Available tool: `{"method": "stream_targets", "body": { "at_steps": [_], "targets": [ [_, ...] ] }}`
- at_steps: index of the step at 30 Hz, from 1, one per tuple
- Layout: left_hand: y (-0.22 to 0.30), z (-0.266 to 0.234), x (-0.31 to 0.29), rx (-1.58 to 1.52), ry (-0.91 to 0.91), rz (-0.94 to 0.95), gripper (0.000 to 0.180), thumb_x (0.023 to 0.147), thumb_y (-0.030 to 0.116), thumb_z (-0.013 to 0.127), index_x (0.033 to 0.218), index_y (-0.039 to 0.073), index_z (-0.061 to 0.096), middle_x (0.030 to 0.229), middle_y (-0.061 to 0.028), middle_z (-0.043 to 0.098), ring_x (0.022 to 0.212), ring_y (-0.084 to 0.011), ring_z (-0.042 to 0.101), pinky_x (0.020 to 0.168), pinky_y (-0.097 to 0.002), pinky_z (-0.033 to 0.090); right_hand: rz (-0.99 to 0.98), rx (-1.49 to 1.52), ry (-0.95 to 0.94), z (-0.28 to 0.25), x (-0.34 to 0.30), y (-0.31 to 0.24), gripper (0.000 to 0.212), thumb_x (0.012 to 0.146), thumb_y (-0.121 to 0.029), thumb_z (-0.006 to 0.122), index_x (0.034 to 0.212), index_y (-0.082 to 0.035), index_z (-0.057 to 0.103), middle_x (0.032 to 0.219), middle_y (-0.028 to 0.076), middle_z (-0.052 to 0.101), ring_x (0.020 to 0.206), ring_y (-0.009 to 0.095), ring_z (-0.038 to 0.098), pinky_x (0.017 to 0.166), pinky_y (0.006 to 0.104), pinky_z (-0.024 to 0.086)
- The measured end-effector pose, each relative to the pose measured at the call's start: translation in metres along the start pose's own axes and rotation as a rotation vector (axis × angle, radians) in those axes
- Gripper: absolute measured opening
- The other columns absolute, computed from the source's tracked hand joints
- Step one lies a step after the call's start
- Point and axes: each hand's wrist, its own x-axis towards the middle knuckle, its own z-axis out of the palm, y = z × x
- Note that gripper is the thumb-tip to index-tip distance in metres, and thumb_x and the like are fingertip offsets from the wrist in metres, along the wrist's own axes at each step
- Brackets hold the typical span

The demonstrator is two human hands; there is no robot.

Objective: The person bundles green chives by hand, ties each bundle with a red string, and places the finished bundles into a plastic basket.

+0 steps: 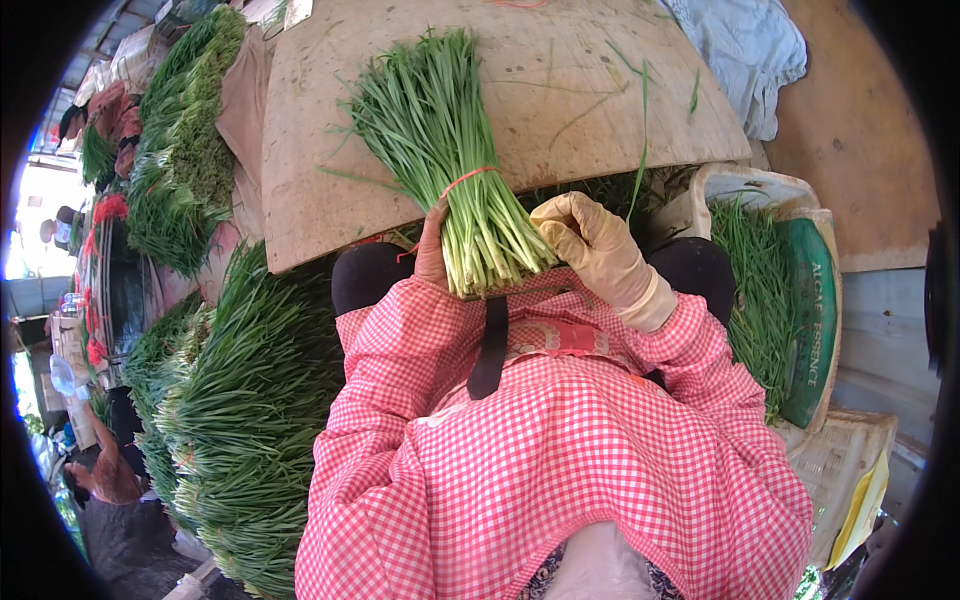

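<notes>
A bunch of garlic chives (440,130) lies slantwise over the near edge of the wooden board, its green leaves spread away from me and its pale cut stems pointing toward my lap. A thin red tie (470,178) goes round it above the stems. My left hand (432,245), bare, grips the bunch from its left side; the fingers underneath are hidden. My right hand (598,250), in a cream rubber glove, is closed with bent fingers against the right side of the stem ends. What its fingertips pinch, if anything, is too small to make out.
The wooden board (580,110) carries loose leaves. Large heaps of chives (250,420) stand at my left. At my right is a white crate (705,190) of chives with a green printed bag (808,320). A pale cloth (750,60) lies far right. Another person (105,470) is at far left.
</notes>
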Motion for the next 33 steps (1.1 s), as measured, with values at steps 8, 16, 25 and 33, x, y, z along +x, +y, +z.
{"method": "stream_targets", "body": {
  "at_steps": [8, 16, 25, 33],
  "targets": [
    [-0.004, -0.007, 0.002, -0.028, -0.017, -0.005, 0.046, 0.086, 0.031, 0.056, 0.121, 0.003, 0.047, 0.111, -0.0165, 0.058, 0.098, -0.0322, 0.059, 0.085, -0.0488, 0.05, -0.165, -0.809, -0.147, 0.017, -0.006, -0.013, 0.031, 0.068, -0.011, 0.069, 0.096, -0.006, 0.056, 0.087, 0.008, 0.057, 0.077, 0.026, 0.057, 0.068, 0.0321, 0.048],
    [-0.008, -0.014, 0.006, -0.053, 0.064, 0.017, 0.043, 0.087, 0.03, 0.054, 0.119, 0.003, 0.048, 0.109, -0.0165, 0.059, 0.096, -0.0322, 0.06, 0.084, -0.0486, 0.05, -0.159, -1.041, -0.13, 0.027, -0.003, -0.006, 0.012, 0.071, -0.015, 0.062, 0.079, -0.008, 0.057, 0.075, 0.005, 0.055, 0.068, 0.025, 0.056, 0.062, 0.0356, 0.046],
    [-0.001, -0.019, 0.004, -0.039, -0.016, -0.018, 0.044, 0.087, 0.03, 0.054, 0.121, 0.003, 0.047, 0.109, -0.0177, 0.059, 0.097, -0.0334, 0.06, 0.084, -0.0535, 0.049, 0.305, 0.286, -0.849, -0.029, -0.011, -0.057, 0.018, 0.08, -0.018, 0.061, 0.07, -0.005, 0.052, 0.063, 0.001, 0.051, 0.058, 0.016, 0.053, 0.052, 0.0277, 0.042],
    [-0.001, -0.018, 0.003, -0.094, -0.012, -0.05, 0.046, 0.085, 0.031, 0.056, 0.12, 0.003, 0.049, 0.109, -0.0171, 0.059, 0.096, -0.0337, 0.06, 0.083, -0.0554, 0.048, -0.19, 0.884, -0.286, -0.175, -0.043, -0.071, 0.019, 0.073, -0.013, 0.068, 0.069, -0.013, 0.049, 0.062, -0.002, 0.046, 0.048, 0.008, 0.044, 0.043, 0.0218, 0.035]
  ]
}}
